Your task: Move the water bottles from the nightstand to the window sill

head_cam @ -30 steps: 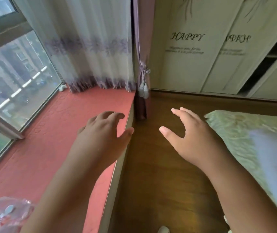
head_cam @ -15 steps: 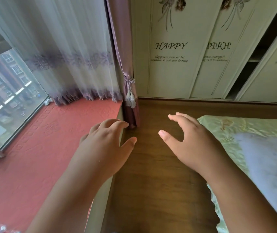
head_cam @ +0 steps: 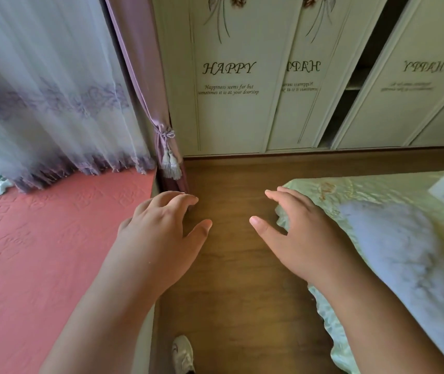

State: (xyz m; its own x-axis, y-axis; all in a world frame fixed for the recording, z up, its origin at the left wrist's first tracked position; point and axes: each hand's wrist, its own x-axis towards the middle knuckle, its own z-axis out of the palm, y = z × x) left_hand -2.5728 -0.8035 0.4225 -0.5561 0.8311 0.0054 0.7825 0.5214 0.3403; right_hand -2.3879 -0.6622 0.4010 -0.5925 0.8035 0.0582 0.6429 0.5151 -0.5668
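Note:
The window sill is a wide ledge under a red embossed cover, filling the left of the view. No water bottle and no nightstand are in view now. My left hand hovers over the sill's right edge, palm down, fingers loosely spread and holding nothing. My right hand hovers over the wooden floor beside the bed, fingers relaxed and empty. The two hands are about a hand's width apart.
A bed with a pale green cover and a white fluffy patch lies at the right. White wardrobe doors printed "HAPPY" stand ahead. Sheer and purple curtains hang over the sill's far end. Wooden floor runs between sill and bed; a shoe shows below.
The view has swung right, away from the window. The bottles at the lower left have dropped out of view. Both hands keep the same empty, spread pose.

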